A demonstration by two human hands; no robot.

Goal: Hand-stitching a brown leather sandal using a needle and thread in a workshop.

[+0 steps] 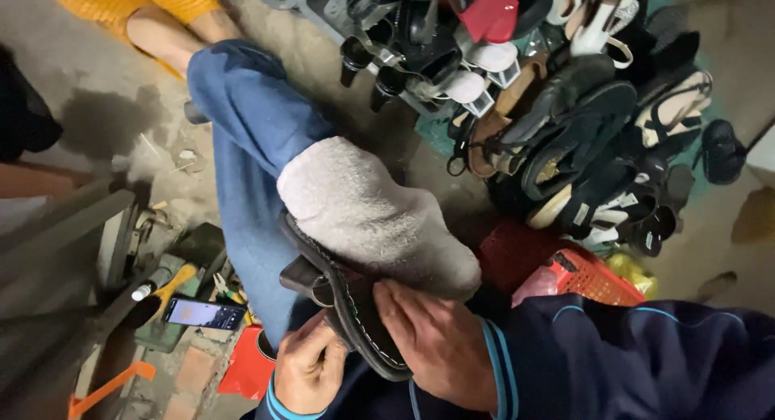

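Observation:
A dark sandal [355,307] with light stitching along its sole edge rests against my raised leg, which wears blue trousers [250,145] and a grey sock [379,218]. My right hand [440,347] lies flat over the sandal's near end and presses it to the sock. My left hand [311,367] is curled under the sandal's lower edge, fingers closed near the sole; whether it pinches a small tool I cannot tell.
A large pile of sandals and shoes [565,105] fills the upper right. A red plastic basket [581,275] sits near my right arm. At left lie a lit phone [202,313], a yellow-handled tool [173,284], a red container [246,363] and another person's bare foot [161,32].

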